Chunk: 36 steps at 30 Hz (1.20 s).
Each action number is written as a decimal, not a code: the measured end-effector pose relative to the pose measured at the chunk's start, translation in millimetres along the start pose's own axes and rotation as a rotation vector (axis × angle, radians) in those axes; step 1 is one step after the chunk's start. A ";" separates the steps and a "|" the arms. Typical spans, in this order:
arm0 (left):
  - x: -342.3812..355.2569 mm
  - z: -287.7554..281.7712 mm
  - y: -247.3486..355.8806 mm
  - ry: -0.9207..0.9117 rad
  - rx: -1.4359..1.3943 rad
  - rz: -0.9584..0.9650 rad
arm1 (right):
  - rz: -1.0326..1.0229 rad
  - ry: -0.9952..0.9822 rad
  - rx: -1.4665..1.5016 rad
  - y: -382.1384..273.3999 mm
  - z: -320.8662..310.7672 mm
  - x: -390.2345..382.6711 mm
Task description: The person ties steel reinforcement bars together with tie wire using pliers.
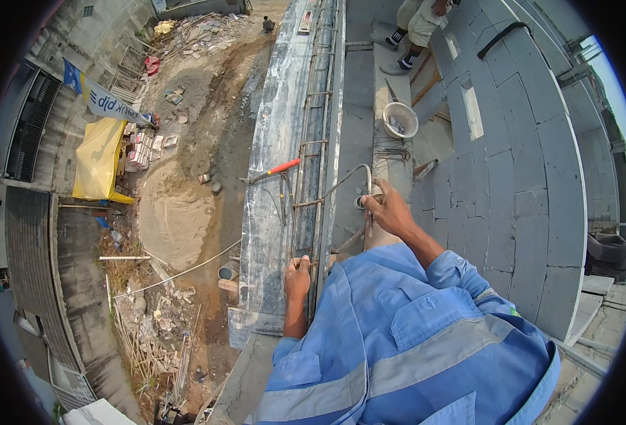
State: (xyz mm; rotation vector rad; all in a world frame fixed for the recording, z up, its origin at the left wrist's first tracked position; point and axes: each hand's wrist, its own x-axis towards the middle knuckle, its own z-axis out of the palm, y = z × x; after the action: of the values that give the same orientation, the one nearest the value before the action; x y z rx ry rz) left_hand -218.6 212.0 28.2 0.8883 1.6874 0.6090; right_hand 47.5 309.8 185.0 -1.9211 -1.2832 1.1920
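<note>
Blue jacket (405,333) nearest; R hand (392,211), right of cage (314,142), clamped on bent bar (369,177) reaching toward it; L hand (297,278) at cage's left side, grip can't tell. Hammer (282,167) lies left of cage, head nr drop: bar swinging back cd prob. knock it over.

Left hand (297,277) curls; left forearm (295,316) points to 12 o'clock. Right hand (391,211) pinches; right forearm (424,244) aims between 10 and 11 o'clock.
</note>
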 end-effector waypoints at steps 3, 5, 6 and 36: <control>2.4 12.3 16.8 -0.020 0.158 0.164 | -0.060 0.013 -0.096 -9.2 9.1 1.1; 3.6 21.0 16.5 -0.001 0.328 0.221 | -0.087 0.022 -0.094 -11.0 19.4 0.2; 4.0 25.7 22.0 0.012 0.496 0.279 | -0.114 0.038 -0.094 -10.0 23.1 0.4; 38.3 36.6 14.1 -0.306 -0.020 -0.260 | 0.002 -0.101 -0.217 66.9 97.3 3.4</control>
State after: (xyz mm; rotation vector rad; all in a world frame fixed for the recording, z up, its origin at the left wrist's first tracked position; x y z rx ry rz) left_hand -185.2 249.8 6.6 0.6931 1.4839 0.2958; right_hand -8.5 282.0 84.7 -2.0354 -1.5186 1.2066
